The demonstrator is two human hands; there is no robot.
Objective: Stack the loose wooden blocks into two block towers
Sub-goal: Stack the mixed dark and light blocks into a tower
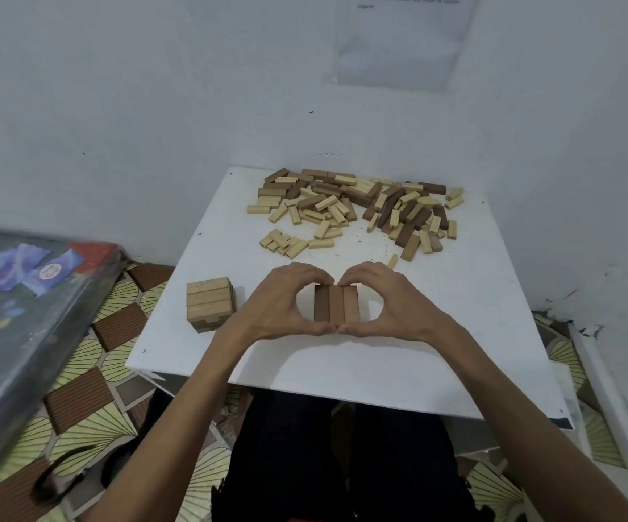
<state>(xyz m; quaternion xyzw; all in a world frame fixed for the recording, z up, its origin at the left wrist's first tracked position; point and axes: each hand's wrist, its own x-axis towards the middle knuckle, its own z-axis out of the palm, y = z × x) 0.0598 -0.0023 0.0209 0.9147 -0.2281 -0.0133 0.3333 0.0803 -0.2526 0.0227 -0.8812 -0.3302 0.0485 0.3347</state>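
**1. Nearest.** Left hand (pixel 282 307) and right hand (pixel 391 307), both curled. Thumbs meet at the near end and fingertips at the far end of a row of three dark brown rectangular wooden blocks (pixel 336 304), pinching it square on the white square surface (pixel 342 363). Risk: an uneven squeeze could skew one block or pop the middle one up (a crooked base would tilt every layer above).

**2. Left, apart from the hands.** Short tower of pale wooden blocks (pixel 210 303), close to the surface's left edge. A reaching forearm could knock it off.

**3. Left, off the surface.** Dark glossy box (pixel 22 295) with a round white mark; the characters are not legible.

**4. Far.** Loose heap of pale and brown wooden blocks (pixel 357 209), not yet stacked.

**5. Wall.** White paper sheet (pixel 406 39) with printed lines, too blurred to read.
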